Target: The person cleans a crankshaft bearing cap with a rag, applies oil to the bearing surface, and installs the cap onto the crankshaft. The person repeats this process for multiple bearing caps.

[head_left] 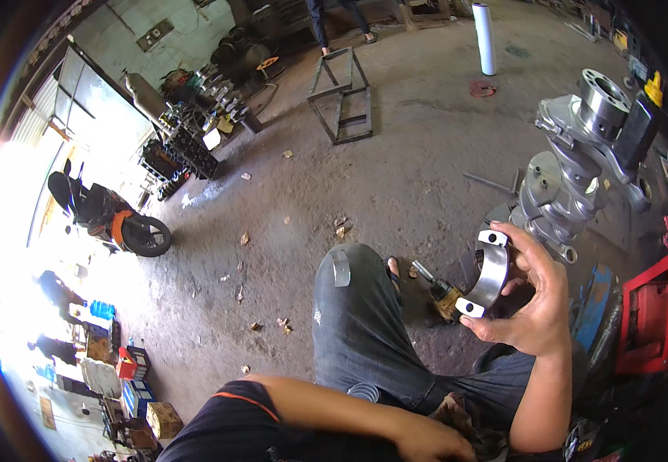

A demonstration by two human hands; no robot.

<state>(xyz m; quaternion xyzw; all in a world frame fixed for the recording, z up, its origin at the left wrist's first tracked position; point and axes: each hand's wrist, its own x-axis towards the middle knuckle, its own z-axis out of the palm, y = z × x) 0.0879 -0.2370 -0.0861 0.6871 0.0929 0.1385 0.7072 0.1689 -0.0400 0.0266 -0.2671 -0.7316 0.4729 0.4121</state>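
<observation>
**Half-round bearing cap held up in the right hand beside a crankshaft**

A semicircular metal bearing cap [491, 271] is held in the right hand [532, 296], raised above the knee of dark jeans [365, 323] and just left of the large crankshaft [580, 165]. The grip is closed on the cap: the fingers are wrapped over its upper flat end and outer curve, and the thumb is pressed under its lower flat end.

The cap is judged to be solid steel: stiff, fairly heavy for its bulk, and not fragile. Its polished inner curve looks smooth and possibly oily, so it is likely to be slippery there. The two flat ends and the rough outer back are judged the better places to be held, with the shiny inner face left untouched.

The piece is seen as a thick grey arc, bright and mirror-like inside, with two pale flat end faces, each marked by a dark bolt hole.

The left hand [430, 440] is resting low on a dark crumpled rag [465, 420] below the cap; whether it is closed cannot be told.
</observation>
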